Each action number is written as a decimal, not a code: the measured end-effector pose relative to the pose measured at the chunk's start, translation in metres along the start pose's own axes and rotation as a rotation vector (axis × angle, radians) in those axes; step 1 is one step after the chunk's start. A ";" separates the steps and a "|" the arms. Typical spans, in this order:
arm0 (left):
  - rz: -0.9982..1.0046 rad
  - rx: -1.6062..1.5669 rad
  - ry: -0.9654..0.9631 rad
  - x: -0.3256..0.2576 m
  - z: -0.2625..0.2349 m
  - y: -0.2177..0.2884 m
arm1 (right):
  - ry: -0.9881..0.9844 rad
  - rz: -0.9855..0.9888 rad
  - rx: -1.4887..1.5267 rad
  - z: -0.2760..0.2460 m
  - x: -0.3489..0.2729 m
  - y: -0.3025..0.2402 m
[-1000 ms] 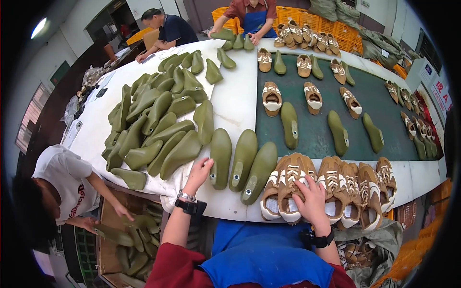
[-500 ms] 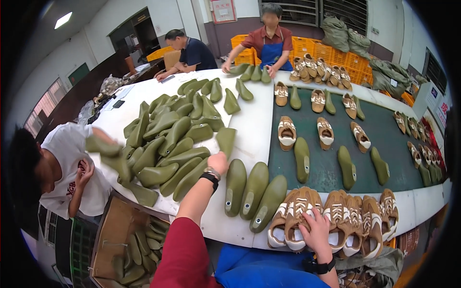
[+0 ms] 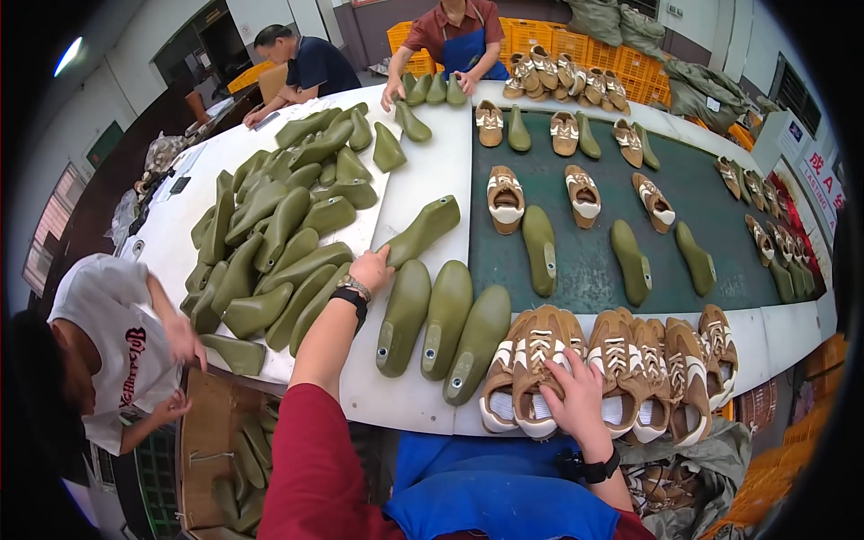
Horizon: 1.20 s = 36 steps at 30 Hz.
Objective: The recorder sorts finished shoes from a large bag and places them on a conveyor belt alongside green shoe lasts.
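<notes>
My left hand grips the toe end of an olive-green shoe last and holds it tilted over the white table. Right beside it three more green lasts lie in a row near the front edge. My right hand rests on a brown and white shoe, the left end of a row of several such shoes along the table's front edge. A black watch is on each wrist.
A big heap of green lasts covers the table's left part. Shoes and lasts lie spaced out on a dark green belt. A person in white bends at the left over a cardboard box of lasts. Two people work at the far end.
My left hand reached out from the front row of lasts, took one green last and lifted it. My right hand stayed on the brown shoes. The person at left bent lower.
</notes>
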<state>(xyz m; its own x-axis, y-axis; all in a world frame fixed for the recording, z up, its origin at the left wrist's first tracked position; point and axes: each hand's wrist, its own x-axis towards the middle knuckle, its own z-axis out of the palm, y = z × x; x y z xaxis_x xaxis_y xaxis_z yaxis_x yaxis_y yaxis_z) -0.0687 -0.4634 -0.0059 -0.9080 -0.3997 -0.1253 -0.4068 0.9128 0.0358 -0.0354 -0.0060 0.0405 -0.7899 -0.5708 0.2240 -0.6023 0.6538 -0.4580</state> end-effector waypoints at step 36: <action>0.372 -0.025 -0.037 0.044 -0.010 0.078 | 0.018 -0.015 0.019 0.010 -0.006 0.010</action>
<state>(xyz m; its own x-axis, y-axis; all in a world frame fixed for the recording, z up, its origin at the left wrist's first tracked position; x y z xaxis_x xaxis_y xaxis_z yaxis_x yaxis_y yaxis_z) -0.1417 -0.4109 0.0008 -0.9902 -0.0370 -0.1344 -0.0520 0.9926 0.1098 -0.0356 -0.0007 0.0256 -0.7830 -0.5712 0.2462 -0.6117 0.6356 -0.4711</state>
